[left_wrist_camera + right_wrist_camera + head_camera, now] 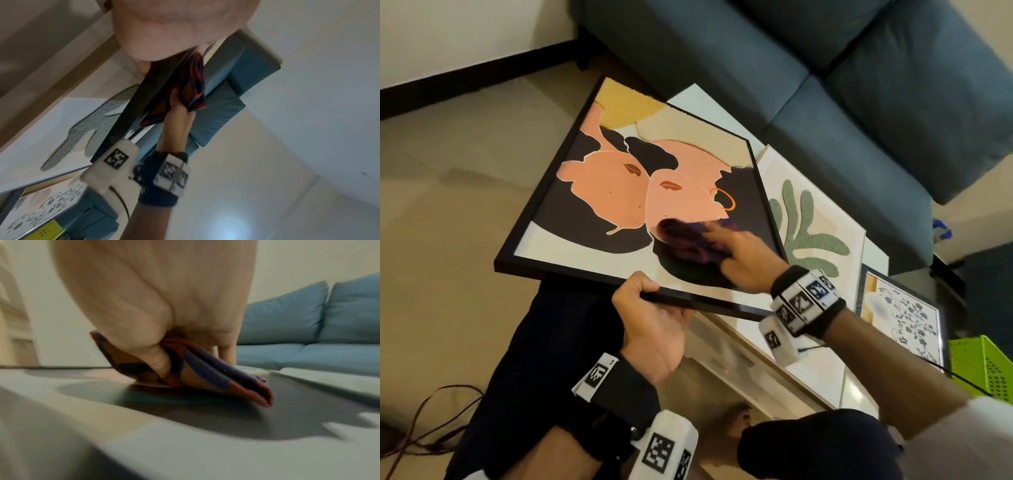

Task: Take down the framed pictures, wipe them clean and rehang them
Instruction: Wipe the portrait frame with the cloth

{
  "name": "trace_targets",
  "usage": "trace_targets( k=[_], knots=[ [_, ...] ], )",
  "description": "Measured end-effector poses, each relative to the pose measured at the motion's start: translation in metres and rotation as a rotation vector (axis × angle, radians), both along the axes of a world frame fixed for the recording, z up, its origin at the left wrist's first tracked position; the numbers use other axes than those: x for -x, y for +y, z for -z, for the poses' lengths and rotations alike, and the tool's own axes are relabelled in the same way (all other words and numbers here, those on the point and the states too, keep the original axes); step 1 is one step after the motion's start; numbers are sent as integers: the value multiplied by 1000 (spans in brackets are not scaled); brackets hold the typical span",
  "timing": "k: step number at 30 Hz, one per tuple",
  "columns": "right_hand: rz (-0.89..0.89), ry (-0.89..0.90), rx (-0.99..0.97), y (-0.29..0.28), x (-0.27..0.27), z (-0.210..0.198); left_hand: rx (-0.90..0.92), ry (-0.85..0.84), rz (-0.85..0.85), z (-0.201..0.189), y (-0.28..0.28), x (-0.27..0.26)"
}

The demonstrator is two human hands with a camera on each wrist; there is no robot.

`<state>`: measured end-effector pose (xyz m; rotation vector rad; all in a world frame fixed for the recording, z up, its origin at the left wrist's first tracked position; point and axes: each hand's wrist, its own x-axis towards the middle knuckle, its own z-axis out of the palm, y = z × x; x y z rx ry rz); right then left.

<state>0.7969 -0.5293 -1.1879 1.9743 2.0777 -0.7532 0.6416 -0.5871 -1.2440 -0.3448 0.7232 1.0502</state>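
A large black-framed picture (599, 192) of two peach faces lies tilted, its far part over the low table (702, 102). My left hand (650, 301) grips its near edge, fingers curled under the frame (131, 116) and thumb on top. My right hand (736, 250) presses a folded dark red and blue cloth (685, 243) onto the glass at the picture's lower right. In the right wrist view the thumb (158, 360) is tucked into the folds of the cloth (216, 379), pinching it against the glass (185, 443).
Two more pictures lie on the table to the right: one with a green leaf shape (811, 222) and one with a blue floral print (904, 308). A blue sofa (859, 102) stands behind. A green perforated basket (986, 366) is at far right. Cables (431, 421) lie on the floor.
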Motion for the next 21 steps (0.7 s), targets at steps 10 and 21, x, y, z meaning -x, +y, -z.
trace_targets(
  k=[10,21],
  knots=[
    [73,-53,3,23,-14,6,38,26,26,2,-1,0],
    [-35,-65,1,37,-9,19,43,-8,42,-1,2,4]
  ],
)
